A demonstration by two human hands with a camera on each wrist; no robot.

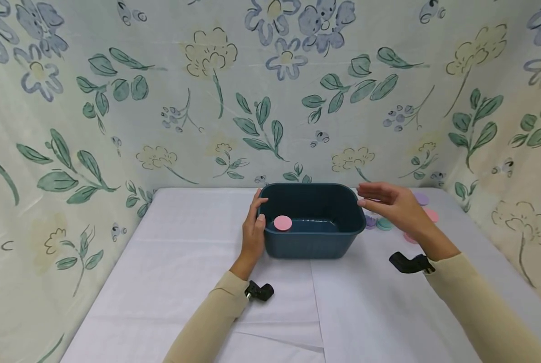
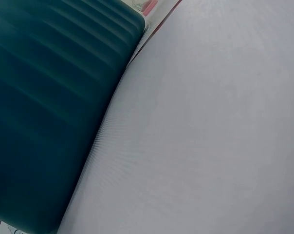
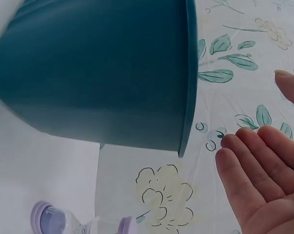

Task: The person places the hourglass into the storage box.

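A dark teal plastic bin (image 1: 313, 245) stands on the white-covered table. At its left end my left hand (image 1: 252, 237) holds the rim, fingertips and thumb bent over the edge. In the left wrist view only the ribbed side of the bin (image 2: 54, 97) shows, with the hand out of frame. A round pink end (image 1: 283, 223) of something shows inside the bin near its left end; the rest is hidden by the front wall. My right hand (image 1: 397, 209) is held beside the right rim, fingers extended and thumb apart, with nothing in it. The right wrist view shows a gap between its fingertips and the rim.
Right of the bin, partly behind my right hand, lie several pieces with round purple, teal (image 1: 384, 224) and pink ends. One is a sand timer with purple ends (image 3: 42, 218). A floral cloth (image 1: 252, 91) hangs behind the table and along both sides.
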